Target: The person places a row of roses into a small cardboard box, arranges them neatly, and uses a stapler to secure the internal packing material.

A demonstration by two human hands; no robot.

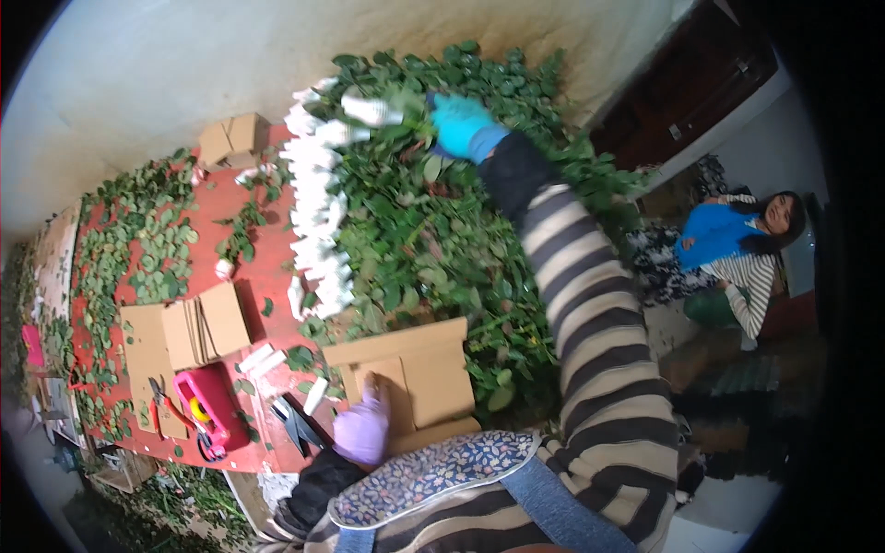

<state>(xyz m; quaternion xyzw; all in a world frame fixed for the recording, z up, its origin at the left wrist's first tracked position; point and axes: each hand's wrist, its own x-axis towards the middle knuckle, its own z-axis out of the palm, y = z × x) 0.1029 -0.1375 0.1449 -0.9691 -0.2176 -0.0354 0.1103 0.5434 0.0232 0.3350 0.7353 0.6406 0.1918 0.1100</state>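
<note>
— Where is the white-sleeved rose (371,111) found?
— Over the leafy stems' (415,244) far end, just beside the teal-gloved right hand (466,127); whether it is gripped cannot be told, the fingers being blurred. By the purple-gloved left hand (361,433), cardboard (438,387) is touched; its finger spread cannot be judged.
— Its handling?
— Light, soft-headed, easily bruised, presumably; best held by the stem.
— Its axis?
— Laid crosswise, head pointed left.

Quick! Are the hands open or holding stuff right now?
Left hand: touching the cardboard; open or closed can't be told.
Right hand: looks closed on a leafy stem.
</note>
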